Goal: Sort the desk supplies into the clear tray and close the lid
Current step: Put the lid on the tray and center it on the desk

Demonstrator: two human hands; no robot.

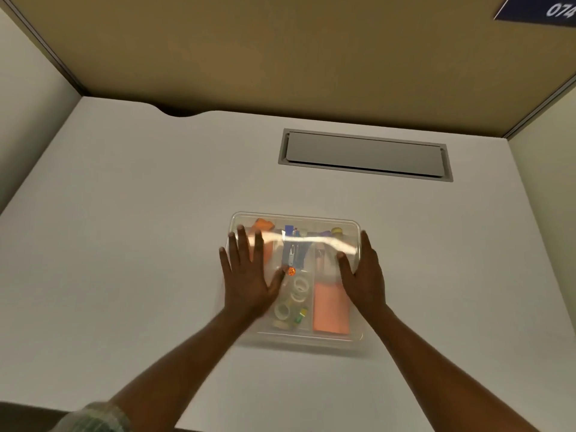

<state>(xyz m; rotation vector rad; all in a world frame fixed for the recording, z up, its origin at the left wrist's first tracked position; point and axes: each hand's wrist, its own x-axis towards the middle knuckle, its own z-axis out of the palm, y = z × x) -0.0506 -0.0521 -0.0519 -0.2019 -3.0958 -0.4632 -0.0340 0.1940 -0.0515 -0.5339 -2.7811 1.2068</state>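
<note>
You have two hands, left hand (249, 275) and right hand (363, 275), on one clear tray (355, 336). Between them you see one blue stapler (294, 254), one orange pad (330, 307) and roughly four tape rolls (296, 291), too blurred to count surely.

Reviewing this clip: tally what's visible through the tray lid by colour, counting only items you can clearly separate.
Through the clear tray lid, partly blurred by glare:
Orange pads: 2
Blue items: 1 cluster, count unclear
White tape rolls: 3
Yellow-capped item: 1
Total: 7 at least
</note>
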